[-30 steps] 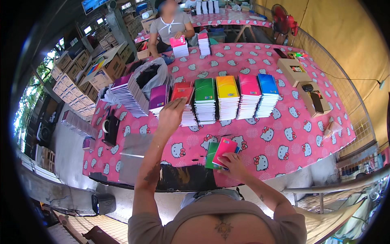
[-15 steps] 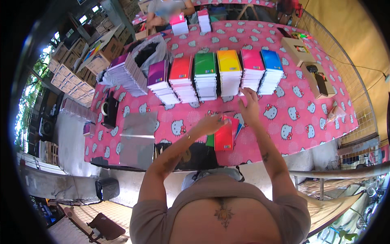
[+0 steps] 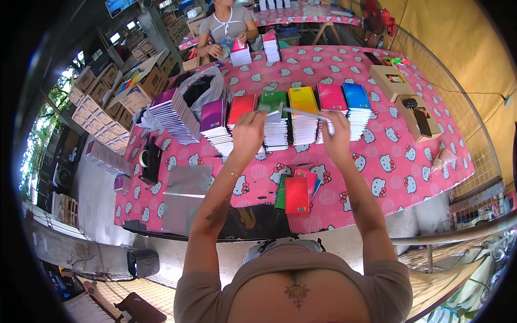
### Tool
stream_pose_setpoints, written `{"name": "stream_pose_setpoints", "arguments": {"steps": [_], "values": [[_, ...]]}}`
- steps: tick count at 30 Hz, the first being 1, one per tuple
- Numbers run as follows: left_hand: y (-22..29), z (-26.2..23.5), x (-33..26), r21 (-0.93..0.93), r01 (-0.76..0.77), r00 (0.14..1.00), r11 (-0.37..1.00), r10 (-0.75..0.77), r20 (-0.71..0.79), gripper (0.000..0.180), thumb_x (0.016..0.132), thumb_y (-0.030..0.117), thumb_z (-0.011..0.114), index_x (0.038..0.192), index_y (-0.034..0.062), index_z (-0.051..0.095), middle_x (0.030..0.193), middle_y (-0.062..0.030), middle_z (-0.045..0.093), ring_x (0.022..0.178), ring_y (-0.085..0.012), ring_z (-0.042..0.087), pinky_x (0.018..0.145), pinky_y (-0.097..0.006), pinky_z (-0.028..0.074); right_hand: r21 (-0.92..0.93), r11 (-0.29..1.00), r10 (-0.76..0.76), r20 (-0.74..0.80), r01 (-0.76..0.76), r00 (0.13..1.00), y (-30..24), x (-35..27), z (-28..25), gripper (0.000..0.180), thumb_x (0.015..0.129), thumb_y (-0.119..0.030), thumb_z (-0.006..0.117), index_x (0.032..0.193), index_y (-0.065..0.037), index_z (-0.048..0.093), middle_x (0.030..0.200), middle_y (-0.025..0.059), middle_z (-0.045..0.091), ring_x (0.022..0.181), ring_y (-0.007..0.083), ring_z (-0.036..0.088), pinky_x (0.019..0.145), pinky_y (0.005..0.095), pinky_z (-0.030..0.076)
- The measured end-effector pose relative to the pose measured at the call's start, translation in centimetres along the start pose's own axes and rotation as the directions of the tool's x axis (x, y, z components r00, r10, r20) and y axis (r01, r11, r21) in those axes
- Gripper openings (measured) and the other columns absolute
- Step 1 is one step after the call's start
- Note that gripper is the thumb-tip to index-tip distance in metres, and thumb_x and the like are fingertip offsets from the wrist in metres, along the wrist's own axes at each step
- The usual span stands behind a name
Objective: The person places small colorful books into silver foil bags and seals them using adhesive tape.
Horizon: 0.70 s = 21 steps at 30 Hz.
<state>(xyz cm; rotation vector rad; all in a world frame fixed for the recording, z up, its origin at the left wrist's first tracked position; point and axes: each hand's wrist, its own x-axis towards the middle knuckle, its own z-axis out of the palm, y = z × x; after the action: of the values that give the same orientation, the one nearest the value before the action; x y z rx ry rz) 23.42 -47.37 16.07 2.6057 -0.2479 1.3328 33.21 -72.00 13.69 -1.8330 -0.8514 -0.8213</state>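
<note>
Both the left hand (image 3: 249, 133) and the right hand (image 3: 337, 131) hold a thin notebook (image 3: 301, 112) with closed fingers, above the coloured stacks (image 3: 304, 116) on the bench (image 3: 398, 161), and I think it may slip or knock a stack over.

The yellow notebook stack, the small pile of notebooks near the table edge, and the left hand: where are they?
yellow notebook stack (image 3: 303, 100), head view, on its top cover.
small pile of notebooks (image 3: 297, 195), head view, on the red top cover.
left hand (image 3: 249, 133), head view, on its back.
</note>
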Motion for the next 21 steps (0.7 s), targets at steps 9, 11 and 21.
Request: {"name": "stream_pose_setpoints", "arguments": {"steps": [9,11,21], "values": [[7.0,-4.9,-1.0,-0.193,0.259,0.964,0.946,-0.266,-0.010,0.021,0.093,-0.004,0.052,0.113,-0.0023,0.056,0.100,-0.0253,0.063,0.088,-0.0416,0.063,0.070,-0.049,0.050,0.348,0.878,-0.009,0.698,-0.328,0.716,5.7,-17.0,0.8,0.046,0.078,0.015,0.050,0.117,-0.006,0.064,0.116,0.0119,0.066,0.117,0.0296,0.060,0.102,0.0396,0.045],[9.2,-3.8,-7.0,-0.193,0.165,0.973,0.967,-0.126,0.196,0.030,0.090,-0.004,0.054,0.119,-0.0018,0.058,0.111,-0.0237,0.064,0.102,-0.0400,0.063,0.084,-0.046,0.052,0.316,0.847,0.085,0.713,-0.427,0.695,6.1,-15.3,0.4,0.049,0.078,0.011,0.054,0.122,-0.008,0.064,0.123,0.0132,0.064,0.122,0.0317,0.056,0.103,0.0407,0.044],[-1.3,-0.9,-8.8,0.125,0.233,0.958,0.964,-0.250,0.141,0.065,0.080,0.008,0.069,0.141,0.0001,0.045,0.142,-0.0213,0.050,0.133,-0.0378,0.046,0.110,-0.045,0.038,-0.496,0.858,0.030,0.309,0.134,0.951,8.4,2.6,-0.6,0.042,0.077,-0.001,0.068,0.118,-0.010,0.067,0.119,0.0082,0.064,0.111,0.0281,0.060,0.095,0.0504,0.044]]}}
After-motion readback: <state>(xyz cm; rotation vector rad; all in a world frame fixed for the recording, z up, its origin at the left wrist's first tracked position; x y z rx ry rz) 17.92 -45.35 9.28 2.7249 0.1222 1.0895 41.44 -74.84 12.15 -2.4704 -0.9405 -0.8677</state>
